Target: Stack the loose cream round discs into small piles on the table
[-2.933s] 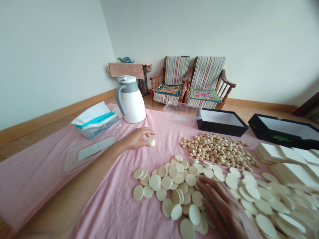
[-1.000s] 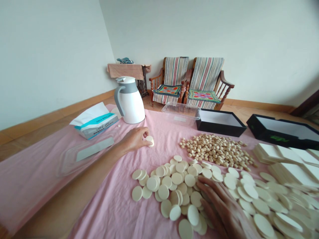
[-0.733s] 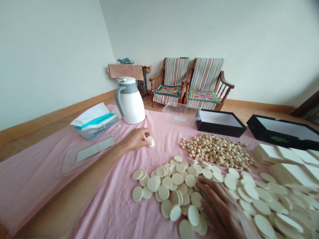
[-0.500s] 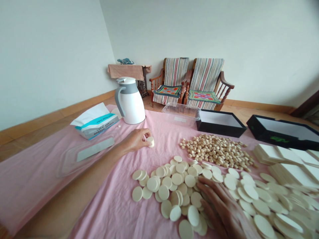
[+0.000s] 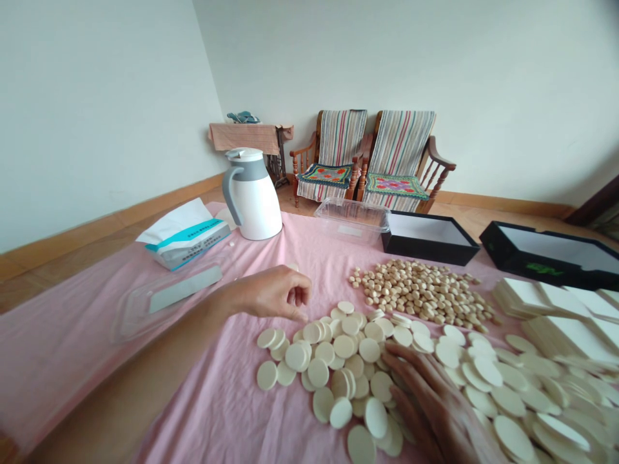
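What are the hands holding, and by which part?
Nothing visibly: the left hand hovers beside the cream discs; the right hand lies spread on them, gripping none.

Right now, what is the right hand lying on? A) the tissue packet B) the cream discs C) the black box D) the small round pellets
B: the right hand lies spread across the edge of the cream discs, pressing on them from above.

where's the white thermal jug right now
In the head view, the white thermal jug stands at the far edge of the pink tablecloth, left of centre, just right of the tissue packet and beyond the left hand.
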The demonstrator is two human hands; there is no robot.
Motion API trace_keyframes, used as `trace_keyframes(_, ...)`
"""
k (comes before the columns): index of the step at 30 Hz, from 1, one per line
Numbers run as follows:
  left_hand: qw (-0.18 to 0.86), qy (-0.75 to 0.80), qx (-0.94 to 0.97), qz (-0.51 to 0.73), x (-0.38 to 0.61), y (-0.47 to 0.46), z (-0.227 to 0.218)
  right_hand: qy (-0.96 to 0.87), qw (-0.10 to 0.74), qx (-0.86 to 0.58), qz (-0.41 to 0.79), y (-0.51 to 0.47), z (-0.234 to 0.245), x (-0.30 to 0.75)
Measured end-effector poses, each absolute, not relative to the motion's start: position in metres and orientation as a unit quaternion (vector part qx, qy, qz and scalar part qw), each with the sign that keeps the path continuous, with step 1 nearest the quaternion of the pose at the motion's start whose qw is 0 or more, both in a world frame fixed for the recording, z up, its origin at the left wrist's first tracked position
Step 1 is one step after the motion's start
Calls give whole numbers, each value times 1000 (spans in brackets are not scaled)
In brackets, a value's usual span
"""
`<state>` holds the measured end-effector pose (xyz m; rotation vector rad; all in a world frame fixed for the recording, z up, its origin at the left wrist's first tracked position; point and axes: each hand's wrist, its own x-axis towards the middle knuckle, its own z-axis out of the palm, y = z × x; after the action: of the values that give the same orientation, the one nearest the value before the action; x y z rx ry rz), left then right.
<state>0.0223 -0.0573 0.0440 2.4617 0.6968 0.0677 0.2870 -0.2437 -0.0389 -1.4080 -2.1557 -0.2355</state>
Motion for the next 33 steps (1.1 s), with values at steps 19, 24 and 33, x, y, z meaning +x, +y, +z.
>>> trace_keyframes(19, 213, 359, 907, 60, 52, -83, 14, -806, 260, -523, -95, -244, -38, 287)
trace_keyframes(24, 196, 305, 930, 65, 49, -78, 18, -808, 268, -515, -99, -243, -39, 288)
trace_keyframes(33, 242, 218, 945, -13, 45, -78, 31, -808, 265, -517, -95, -244, -40, 288)
